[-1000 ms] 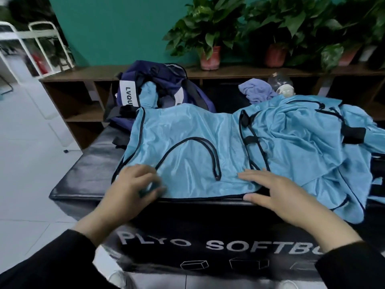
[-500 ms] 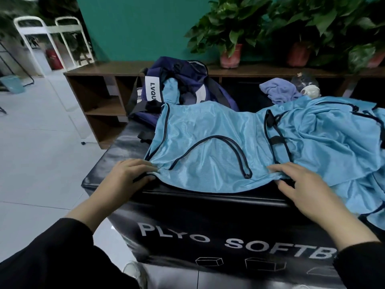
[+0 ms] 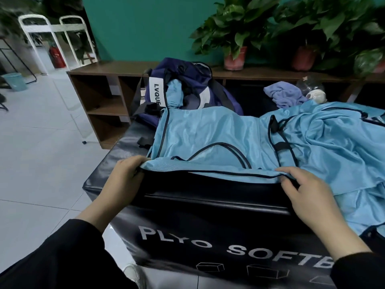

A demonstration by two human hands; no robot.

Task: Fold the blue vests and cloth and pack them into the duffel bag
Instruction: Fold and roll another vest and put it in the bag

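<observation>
The person wears a black long-sleeved top of plain, matte fabric. The left black sleeve ends at the wrist, and the right black sleeve too. Both hands are bare, without rings.

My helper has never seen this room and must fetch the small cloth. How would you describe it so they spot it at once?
Find the black padded box covered in shiny blue vests. At its far right edge, beside a clear plastic bottle, lies the cloth. It is a crumpled, matt lavender towel, unlike the glossy, black-trimmed vests.
</observation>
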